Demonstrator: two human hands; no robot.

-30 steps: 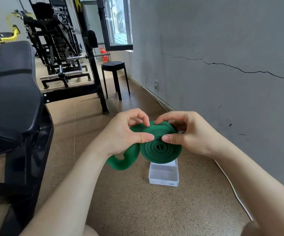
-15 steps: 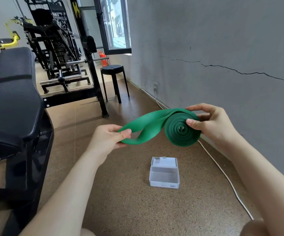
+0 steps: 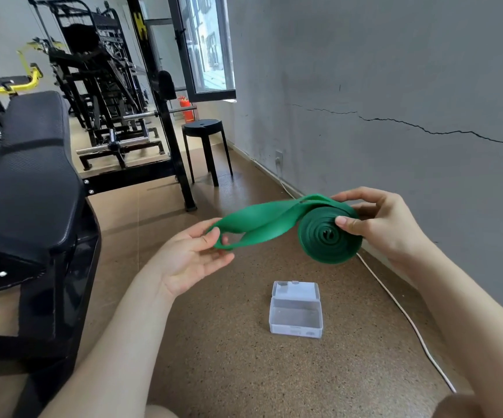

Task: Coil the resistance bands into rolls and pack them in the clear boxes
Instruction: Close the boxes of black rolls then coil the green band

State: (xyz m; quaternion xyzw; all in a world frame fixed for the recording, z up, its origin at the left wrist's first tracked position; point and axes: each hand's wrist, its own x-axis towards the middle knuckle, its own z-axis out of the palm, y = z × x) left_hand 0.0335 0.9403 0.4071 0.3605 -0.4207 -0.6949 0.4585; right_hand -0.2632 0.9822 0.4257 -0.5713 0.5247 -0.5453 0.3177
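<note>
A green resistance band [image 3: 319, 236] is partly coiled into a roll, held in the air above the floor. My right hand [image 3: 377, 221] pinches the roll, thumb on its flat face and fingers behind. The loose tail stretches left to my left hand [image 3: 193, 254], which lies palm up with its thumb through the end loop of the tail. A clear plastic box [image 3: 296, 310] stands on the brown floor below the roll, its lid tipped back.
A black padded bench [image 3: 30, 182] stands close on the left. A black stool [image 3: 205, 146] and gym racks [image 3: 105, 86] are further back. The grey wall [image 3: 395, 101] runs along the right, with a white cable [image 3: 401, 315] on the floor beside it.
My hands have drawn apart. The right hand took the roll to the right and the left hand pulled the tail out to the left, then opened palm up with the thumb in the loop.
</note>
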